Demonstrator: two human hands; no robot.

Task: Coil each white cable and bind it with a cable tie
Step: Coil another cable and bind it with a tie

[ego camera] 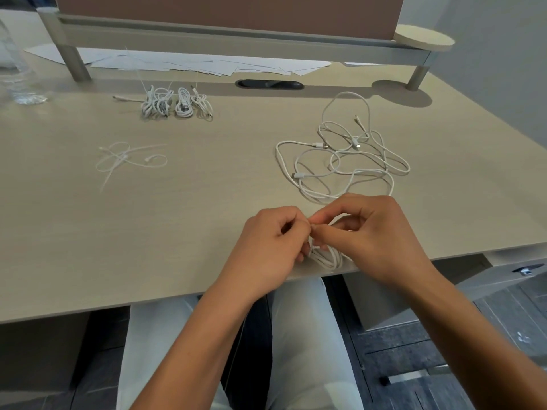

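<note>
Hands binding a coiled white cable (pixel 327 255) at the near edge of the pale wood tabletop (pixel 189 220).
Left hand (pixel 273 244) and right hand (pixel 365 232) both pinch a thin white cable tie (pixel 314 224) above the coil with curled fingers.

Light wood-grain desk (pixel 207 202). Clear plastic bottle (pixel 14 69) at the far left edge. Loose white paper sheets (pixel 207 65) along the far edge, under a raised grey shelf (pixel 236 39). Black cable grommet (pixel 269 84) just before them.
</note>
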